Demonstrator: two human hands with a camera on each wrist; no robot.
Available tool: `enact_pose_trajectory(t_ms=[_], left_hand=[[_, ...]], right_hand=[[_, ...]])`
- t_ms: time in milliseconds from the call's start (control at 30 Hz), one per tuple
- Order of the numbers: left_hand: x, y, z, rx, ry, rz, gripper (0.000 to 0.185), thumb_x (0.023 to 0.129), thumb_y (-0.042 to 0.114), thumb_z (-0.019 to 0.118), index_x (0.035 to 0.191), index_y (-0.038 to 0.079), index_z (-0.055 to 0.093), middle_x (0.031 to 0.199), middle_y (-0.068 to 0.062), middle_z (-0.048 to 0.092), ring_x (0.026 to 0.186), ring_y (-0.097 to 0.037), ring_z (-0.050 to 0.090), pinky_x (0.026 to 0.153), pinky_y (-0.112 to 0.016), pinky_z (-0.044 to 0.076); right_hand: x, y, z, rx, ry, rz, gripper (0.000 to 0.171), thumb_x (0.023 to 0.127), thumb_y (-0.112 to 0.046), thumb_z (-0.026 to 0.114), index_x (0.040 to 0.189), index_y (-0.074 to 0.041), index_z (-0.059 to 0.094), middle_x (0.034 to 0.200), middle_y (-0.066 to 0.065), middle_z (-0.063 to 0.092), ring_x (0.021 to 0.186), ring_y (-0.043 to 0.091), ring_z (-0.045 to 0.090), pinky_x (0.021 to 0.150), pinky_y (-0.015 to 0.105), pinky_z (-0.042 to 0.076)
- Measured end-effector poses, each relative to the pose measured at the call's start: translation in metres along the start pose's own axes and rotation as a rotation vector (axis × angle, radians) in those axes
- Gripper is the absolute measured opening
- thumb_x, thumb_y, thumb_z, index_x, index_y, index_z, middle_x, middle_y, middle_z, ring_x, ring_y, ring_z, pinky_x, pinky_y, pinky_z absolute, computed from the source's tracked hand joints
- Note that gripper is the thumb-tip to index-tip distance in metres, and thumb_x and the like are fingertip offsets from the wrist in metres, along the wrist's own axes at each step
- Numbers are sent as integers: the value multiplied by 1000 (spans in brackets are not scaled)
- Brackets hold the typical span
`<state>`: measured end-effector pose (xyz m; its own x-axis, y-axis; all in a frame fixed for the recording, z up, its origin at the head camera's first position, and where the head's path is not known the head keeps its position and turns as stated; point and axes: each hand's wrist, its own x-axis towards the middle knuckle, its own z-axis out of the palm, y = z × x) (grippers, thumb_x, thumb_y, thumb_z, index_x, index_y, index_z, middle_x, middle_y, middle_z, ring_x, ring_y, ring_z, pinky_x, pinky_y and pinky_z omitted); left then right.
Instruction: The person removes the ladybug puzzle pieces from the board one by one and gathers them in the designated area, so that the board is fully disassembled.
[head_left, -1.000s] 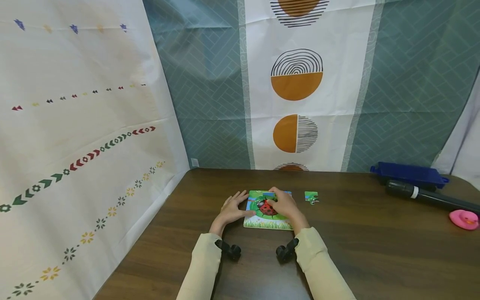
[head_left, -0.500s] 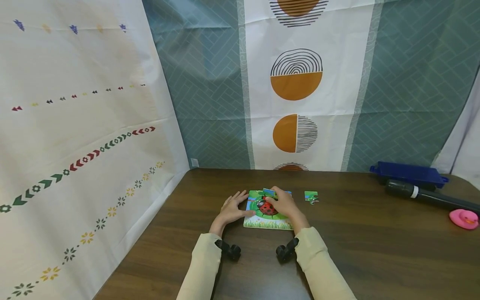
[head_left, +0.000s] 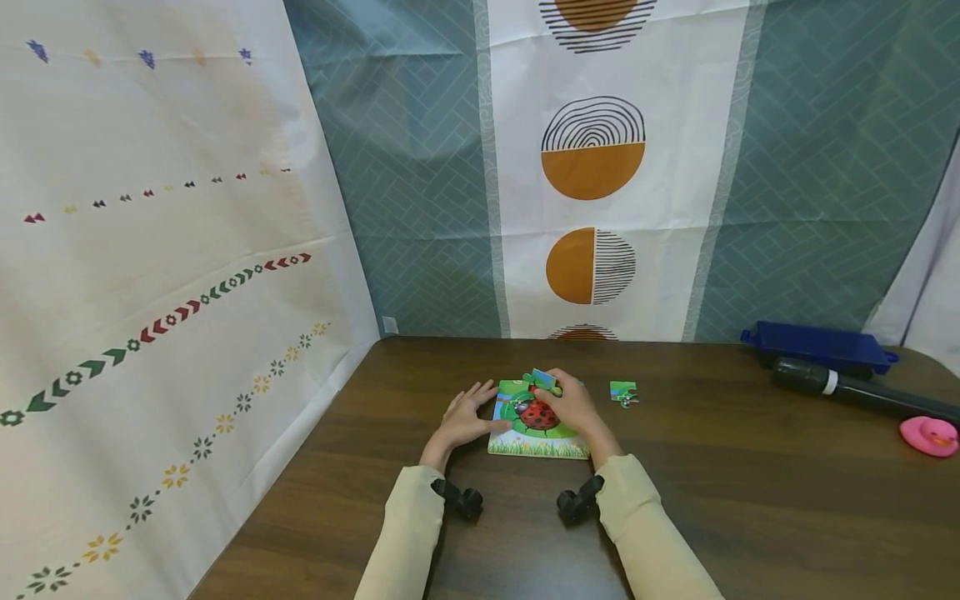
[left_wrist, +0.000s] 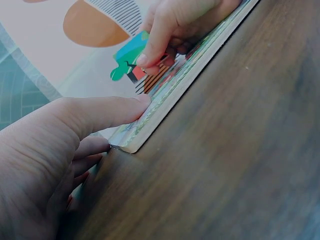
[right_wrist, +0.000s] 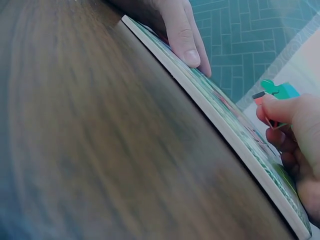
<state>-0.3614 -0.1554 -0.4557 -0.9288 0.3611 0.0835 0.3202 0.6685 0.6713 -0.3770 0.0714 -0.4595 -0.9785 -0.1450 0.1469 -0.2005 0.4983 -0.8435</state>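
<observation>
Where my right hand (head_left: 572, 407) pinches it, the puzzle piece (head_left: 544, 380) is lifted and tilted just above the far edge of the ladybug puzzle board (head_left: 536, 433). From my right wrist view I see the piece (right_wrist: 277, 92) clamped between thumb and fingertips (right_wrist: 280, 107), its green knob and blue face sticking up above them, clear of the board (right_wrist: 235, 132). My left wrist view shows the same piece (left_wrist: 129, 57) held off the board (left_wrist: 165, 92) by that hand.

My left hand (head_left: 463, 421) lies spread and relaxed on the desk (head_left: 735, 483) at the board's left side, holding nothing; its thumb (left_wrist: 105, 110) presses against the near left edge of the board, and the other fingers rest flat beside the board's left corner. The two hands are apart, one on each side of the board.

That board lies flat on the dark wooden desk, near the middle and close in front of me, its red ladybug picture partly under my right hand. One loose green puzzle piece (head_left: 622, 392) lies on the desk just to the right of the board, not touching it. Well off to the right, by the back hangings, sit a dark blue tray (head_left: 817, 346), a black cylinder with a white band (head_left: 847, 390) in front of it, and a pink rubber duck (head_left: 930, 436) near the desk's right edge.
</observation>
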Motion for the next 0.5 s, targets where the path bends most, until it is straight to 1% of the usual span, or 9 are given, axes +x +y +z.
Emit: enact_pose_trajectory(t_ms=[133, 233, 300, 367, 433, 467, 500], left_hand=[[0, 0, 1, -2, -5, 3, 79, 84, 36, 75, 149, 7, 41, 161, -9, 30, 152, -33, 18, 124, -55, 10], [-1, -1, 1, -9, -13, 7, 79, 84, 37, 75, 149, 7, 41, 161, -9, 28, 152, -33, 18, 124, -55, 9], [-2, -1, 1, -16, -12, 11, 79, 84, 37, 74, 149, 7, 40, 162, -9, 28, 152, -34, 18, 124, -55, 9], [-2, -1, 1, -21, -12, 12, 79, 85, 36, 74, 150, 7, 40, 162, -9, 27, 152, -34, 17, 125, -55, 8], [-2, -1, 1, -25, -7, 15, 79, 85, 36, 74, 149, 7, 40, 162, -10, 28, 152, -34, 17, 124, -55, 8], [-2, -1, 1, -27, -7, 16, 78, 85, 35, 74, 149, 7, 40, 162, -10, 28, 152, -34, 17, 125, -55, 8], [-2, -1, 1, -26, -9, 15, 78, 85, 35, 74, 150, 7, 40, 162, -10, 27, 152, -34, 16, 125, -55, 8]], right_hand=[[-2, 0, -2, 43, 16, -4, 36, 97, -24, 61, 129, -8, 56, 118, 16, 63, 97, 26, 61, 76, 35, 51], [-3, 0, -2, 57, 28, -19, 37, 97, -24, 61, 130, -9, 56, 121, 17, 63, 103, 30, 61, 80, 40, 52], [-3, -1, -2, 70, 36, -31, 37, 98, -24, 60, 132, -10, 54, 130, 18, 59, 116, 34, 57, 89, 48, 52], [-3, -3, -3, 90, 48, -45, 38, 99, -25, 58, 133, -10, 51, 139, 20, 53, 129, 38, 49, 100, 56, 47], [-2, -5, -4, 106, 62, -57, 38, 100, -26, 56, 133, -8, 48, 145, 22, 47, 138, 40, 41, 106, 61, 41], [-2, -6, -6, 119, 70, -57, 37, 100, -26, 55, 132, -8, 48, 142, 23, 50, 138, 40, 41, 108, 61, 40], [-2, -7, -8, 126, 80, -63, 35, 101, -26, 54, 130, -7, 48, 136, 23, 55, 134, 39, 45, 107, 60, 41]])
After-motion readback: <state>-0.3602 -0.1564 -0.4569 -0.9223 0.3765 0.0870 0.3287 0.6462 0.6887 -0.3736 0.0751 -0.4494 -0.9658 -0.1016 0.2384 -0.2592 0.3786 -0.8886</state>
